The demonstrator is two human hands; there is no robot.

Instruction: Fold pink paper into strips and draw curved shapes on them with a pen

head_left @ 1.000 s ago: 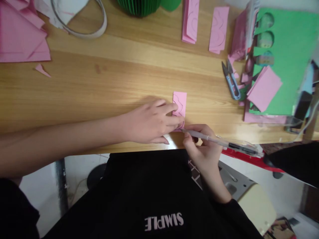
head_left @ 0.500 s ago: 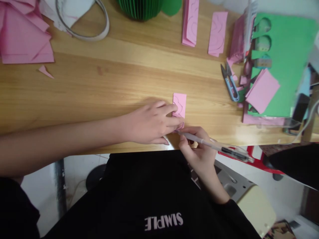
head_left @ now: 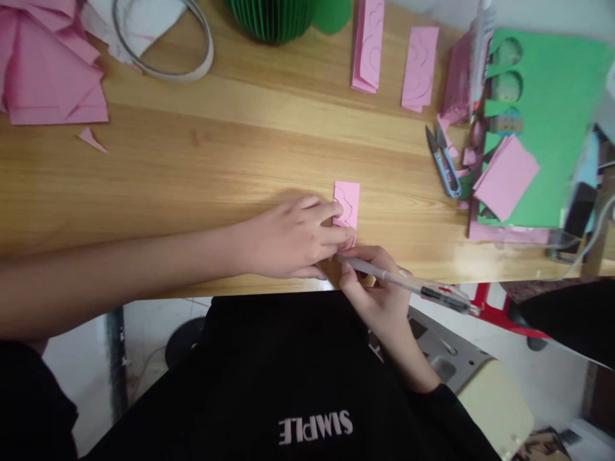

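Observation:
A small pink paper strip [head_left: 346,198] lies near the table's front edge, with a wavy dark outline drawn on it. My left hand [head_left: 293,237] rests flat over its lower part, fingers stretched out and pressing it to the wood. In my right hand [head_left: 379,288] is a pen [head_left: 408,282], gripped between thumb and fingers, its clear barrel slanting off to the right. The pen's tip is at the strip's lower end, partly hidden beside my left fingers.
Thread snips [head_left: 442,160] lie to the right among pink scraps, beside a green sheet [head_left: 562,128] bearing pink papers [head_left: 507,176]. Two outlined pink pieces [head_left: 419,67] [head_left: 369,48] lie at the back. Tape roll [head_left: 206,61] and pink sheets [head_left: 57,83] sit at the left.
My right hand and the pen have shifted slightly to the left along the strip's lower end. My left hand stays in place on the paper.

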